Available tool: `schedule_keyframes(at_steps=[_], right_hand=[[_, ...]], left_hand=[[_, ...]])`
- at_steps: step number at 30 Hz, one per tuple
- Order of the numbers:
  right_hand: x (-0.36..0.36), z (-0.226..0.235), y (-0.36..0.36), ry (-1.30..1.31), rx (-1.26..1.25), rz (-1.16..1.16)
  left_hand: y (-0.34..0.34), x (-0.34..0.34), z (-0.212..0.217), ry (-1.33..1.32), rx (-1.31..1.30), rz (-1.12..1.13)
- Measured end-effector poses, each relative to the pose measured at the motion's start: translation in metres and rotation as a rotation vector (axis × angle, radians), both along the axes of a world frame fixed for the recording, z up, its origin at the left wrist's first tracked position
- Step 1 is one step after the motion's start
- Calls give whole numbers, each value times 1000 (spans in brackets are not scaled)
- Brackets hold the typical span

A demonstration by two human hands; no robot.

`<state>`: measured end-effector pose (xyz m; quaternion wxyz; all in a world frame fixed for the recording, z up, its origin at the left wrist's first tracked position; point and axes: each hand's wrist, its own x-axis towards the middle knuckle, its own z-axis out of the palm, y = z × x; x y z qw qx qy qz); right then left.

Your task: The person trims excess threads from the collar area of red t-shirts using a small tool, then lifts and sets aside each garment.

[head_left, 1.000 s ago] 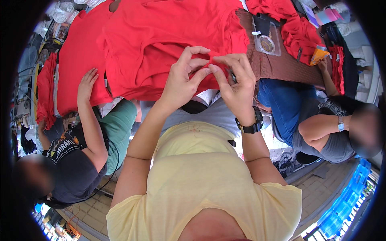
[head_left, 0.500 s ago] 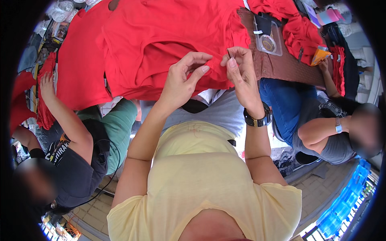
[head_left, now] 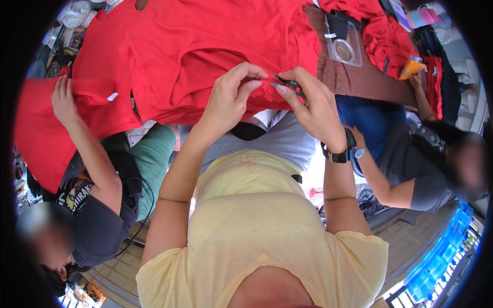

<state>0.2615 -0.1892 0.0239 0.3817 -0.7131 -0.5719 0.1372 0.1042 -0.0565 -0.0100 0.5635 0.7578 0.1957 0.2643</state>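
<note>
Large red knit garments (head_left: 221, 31) lie spread in front of me, hanging over the table's near edge. My left hand (head_left: 226, 95) is closed in a pinch at the garment's near edge, thumb against forefinger; fabric or a thread between the tips is too small to make out. In my right hand (head_left: 318, 105) is a pair of small dark thread snips (head_left: 292, 83). Their blades are parted and point left at the pinched spot, close to my left fingertips. A black watch is on my right wrist.
On the brown table cover (head_left: 380, 84) stands a clear plastic box (head_left: 355, 54) with a tape roll. At left, a co-worker's hand (head_left: 64, 100) is on red cloth (head_left: 46, 123). Someone at right holds an orange packet (head_left: 412, 68) near more red garments (head_left: 385, 38).
My right hand has turned, and the snips now show with their blades toward my left fingertips. The left co-worker's red cloth has swung out; the right person's watch arm has come forward.
</note>
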Motion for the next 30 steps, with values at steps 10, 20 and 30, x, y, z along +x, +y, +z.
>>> schedule_keyframes(at_steps=[10, 20, 30], right_hand=[[-7, -6, 2, -119, 65, 1], [-9, -14, 4, -157, 75, -11], [-19, -14, 9, -297, 110, -13]], left_hand=[[-3, 0, -5, 30, -141, -3], [0, -2, -13, 100, -167, 3], [0, 1, -21, 109, -124, 13]])
